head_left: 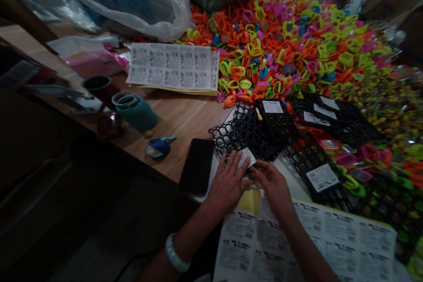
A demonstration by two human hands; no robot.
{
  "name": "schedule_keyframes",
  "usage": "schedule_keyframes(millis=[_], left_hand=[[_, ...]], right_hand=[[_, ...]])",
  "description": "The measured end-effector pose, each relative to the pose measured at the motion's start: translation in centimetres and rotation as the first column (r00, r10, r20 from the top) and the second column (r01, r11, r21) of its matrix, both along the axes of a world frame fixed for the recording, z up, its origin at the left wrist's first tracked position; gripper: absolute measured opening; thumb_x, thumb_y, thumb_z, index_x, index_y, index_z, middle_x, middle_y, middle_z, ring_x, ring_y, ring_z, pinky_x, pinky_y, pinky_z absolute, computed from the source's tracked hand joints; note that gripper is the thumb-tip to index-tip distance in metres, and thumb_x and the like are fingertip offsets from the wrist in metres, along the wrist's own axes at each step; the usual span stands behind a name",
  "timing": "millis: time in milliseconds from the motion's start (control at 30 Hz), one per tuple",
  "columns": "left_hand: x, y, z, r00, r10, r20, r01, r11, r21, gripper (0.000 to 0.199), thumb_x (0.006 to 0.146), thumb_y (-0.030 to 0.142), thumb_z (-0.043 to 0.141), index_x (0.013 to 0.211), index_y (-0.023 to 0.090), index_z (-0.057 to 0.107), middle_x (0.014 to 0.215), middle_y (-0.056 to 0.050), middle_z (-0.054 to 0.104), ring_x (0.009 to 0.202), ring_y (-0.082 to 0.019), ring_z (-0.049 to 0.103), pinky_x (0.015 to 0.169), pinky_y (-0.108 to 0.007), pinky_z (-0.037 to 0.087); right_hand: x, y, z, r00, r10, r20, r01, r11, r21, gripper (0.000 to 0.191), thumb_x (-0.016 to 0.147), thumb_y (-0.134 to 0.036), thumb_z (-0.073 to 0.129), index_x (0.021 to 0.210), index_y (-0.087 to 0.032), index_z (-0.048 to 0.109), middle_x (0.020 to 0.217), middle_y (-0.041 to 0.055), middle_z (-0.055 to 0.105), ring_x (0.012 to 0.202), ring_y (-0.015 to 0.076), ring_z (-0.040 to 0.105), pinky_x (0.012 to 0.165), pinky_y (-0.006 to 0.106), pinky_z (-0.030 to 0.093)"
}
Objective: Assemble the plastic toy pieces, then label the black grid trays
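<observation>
My left hand point(228, 181) lies with its fingers spread over a white printed label point(246, 157) on a black mesh tray point(222, 137). Beside it, my right hand point(271, 181) has its thumb and forefinger closed together at the label's right edge; whether anything is between them is too small to tell. More black trays, some bearing white labels point(322, 178), lie to the right and behind. A large sheet of printed labels point(307, 242) is spread under my right forearm, with a bare yellow strip at its upper left.
A black phone point(196, 165) lies left of my hands, near the table edge. Farther left are a small blue item point(157, 148), a teal jar point(137, 112) and a dark cup point(99, 88). Label sheets point(172, 67) and a big heap of colourful plastic pieces point(280, 44) are behind.
</observation>
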State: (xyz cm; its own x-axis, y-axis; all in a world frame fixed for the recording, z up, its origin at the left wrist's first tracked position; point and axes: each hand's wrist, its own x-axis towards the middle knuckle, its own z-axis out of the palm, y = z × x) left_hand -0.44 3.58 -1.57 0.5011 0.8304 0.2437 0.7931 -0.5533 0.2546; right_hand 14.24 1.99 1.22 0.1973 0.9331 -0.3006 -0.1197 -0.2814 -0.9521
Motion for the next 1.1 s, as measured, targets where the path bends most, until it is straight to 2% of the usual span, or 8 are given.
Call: schedule_keyframes(millis=[100, 167, 333, 400, 500, 667, 933, 1100], left_hand=[[0.1, -0.1, 0.4, 1.0, 0.003, -0.006, -0.003, 1.0, -0.016, 0.059, 0.085, 0.057, 0.041, 0.139, 0.037, 0.029, 0.152, -0.01, 0.021, 0.14, -0.03, 0.015, 0.111, -0.059, 0.014], [0.2, 0.0, 0.5, 1.0, 0.013, -0.006, -0.013, 1.0, -0.027, 0.06, 0.083, 0.06, 0.042, 0.138, 0.04, 0.029, 0.152, -0.01, 0.019, 0.14, -0.031, 0.015, 0.109, -0.064, 0.011], [0.0, 0.1, 1.4, 0.998, 0.016, 0.056, -0.013, 0.999, -0.046, 0.047, 0.088, 0.047, 0.044, 0.131, 0.03, 0.044, 0.148, -0.011, 0.032, 0.138, -0.031, 0.022, 0.107, -0.061, 0.012], [0.0, -0.4, 2.2, 0.992, -0.006, 0.127, 0.012, 0.999, -0.052, 0.039, 0.089, 0.041, 0.046, 0.123, 0.025, 0.053, 0.14, -0.01, 0.045, 0.132, -0.03, 0.032, 0.107, -0.057, 0.015], [0.3, -1.5, 3.4, 0.971, -0.089, 0.222, 0.12, 0.984, -0.134, 0.023, 0.09, 0.033, 0.048, 0.107, 0.024, 0.061, 0.11, -0.005, 0.066, 0.11, -0.022, 0.051, 0.098, -0.048, 0.025], [1.7, -2.6, 4.1, 0.978, -0.062, 0.201, 0.121, 0.947, -0.299, 0.02, 0.091, 0.028, 0.045, 0.086, 0.02, 0.064, 0.082, -0.002, 0.065, 0.088, -0.018, 0.055, 0.087, -0.041, 0.03], [2.5, -2.2, 4.0, 0.993, -0.05, 0.105, 0.088, 0.912, -0.401, 0.025, 0.091, 0.02, 0.038, 0.08, 0.015, 0.06, 0.083, -0.006, 0.066, 0.086, -0.02, 0.057, 0.082, -0.038, 0.032], [2.1, -1.6, 4.0, 0.986, -0.094, 0.137, 0.149, 0.868, -0.473, 0.026, 0.091, 0.021, 0.037, 0.077, 0.016, 0.058, 0.082, -0.005, 0.066, 0.082, -0.019, 0.058, 0.08, -0.035, 0.034]], right_hand=[[1.7, -0.5, 0.3, 0.969, -0.046, 0.241, 0.028, 0.996, 0.081, 0.045, 0.077, -0.04, 0.062, 0.115, -0.02, 0.049, 0.109, 0.0087, 0.063, 0.088, 0.0195, 0.064, 0.082, 0.04, 0.051], [2.9, -1.2, 0.7, 0.886, 0.014, 0.464, -0.083, 0.988, 0.129, 0.033, 0.084, -0.036, 0.054, 0.113, -0.022, 0.051, 0.106, 0.0074, 0.063, 0.087, 0.0192, 0.064, 0.082, 0.04, 0.05], [3.9, -3.5, 1.6, 0.295, 0.262, 0.919, -0.463, 0.881, -0.102, 0.021, 0.078, -0.025, 0.065, 0.098, -0.021, 0.063, 0.096, 0.008, 0.065, 0.098, 0.0299, 0.056, 0.087, 0.052, 0.041], [3.8, -4.1, 1.8, 0.195, 0.311, 0.93, -0.486, 0.855, -0.183, 0.02, 0.074, -0.022, 0.069, 0.093, -0.02, 0.063, 0.089, 0.0061, 0.065, 0.092, 0.0288, 0.057, 0.085, 0.052, 0.04], [3.9, -4.6, 2.0, 0.285, 0.327, 0.901, -0.529, 0.837, -0.136, 0.019, 0.078, -0.019, 0.066, 0.095, -0.022, 0.06, 0.091, 0.0027, 0.065, 0.09, 0.023, 0.057, 0.085, 0.045, 0.042], [4.2, -5.0, 1.6, 0.391, 0.226, 0.892, -0.56, 0.828, 0.035, 0.015, 0.083, -0.015, 0.059, 0.097, -0.021, 0.058, 0.093, 0.0032, 0.064, 0.088, 0.0197, 0.056, 0.079, 0.037, 0.046], [4.0, -6.9, -0.7, 0.297, -0.166, 0.94, -0.658, 0.678, 0.327, 0.039, 0.089, -0.012, 0.048, 0.127, -0.016, 0.049, 0.108, 0.0126, 0.062, 0.102, 0.023, 0.054, 0.087, 0.042, 0.049], [4.8, -7.2, -1.0, 0.314, -0.21, 0.926, -0.715, 0.589, 0.376, 0.049, 0.089, -0.01, 0.047, 0.137, -0.018, 0.04, 0.113, 0.0129, 0.063, 0.11, 0.0233, 0.054, 0.091, 0.042, 0.051]])
